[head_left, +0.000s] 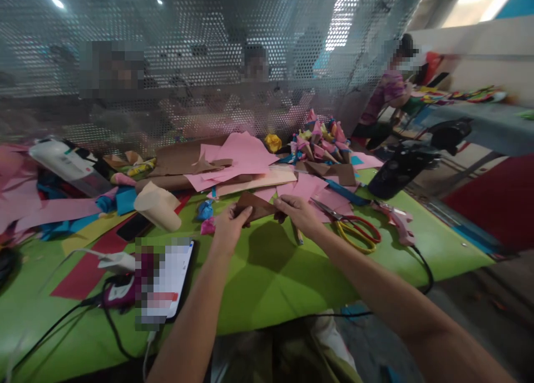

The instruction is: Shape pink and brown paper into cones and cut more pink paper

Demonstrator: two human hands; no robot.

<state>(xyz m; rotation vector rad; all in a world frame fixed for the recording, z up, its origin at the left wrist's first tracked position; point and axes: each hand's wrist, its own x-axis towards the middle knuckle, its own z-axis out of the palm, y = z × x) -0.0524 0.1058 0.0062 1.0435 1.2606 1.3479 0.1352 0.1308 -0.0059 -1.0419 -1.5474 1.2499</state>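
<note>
Forearms over green tabletop — brown sheet held — perforated screen behind.

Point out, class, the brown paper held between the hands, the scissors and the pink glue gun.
Brown paper (pixel 259 205): head view, middle of its face.
Scissors (pixel 336 216): head view, near the pivot.
Pink glue gun (pixel 399 222): head view, its body.
</note>
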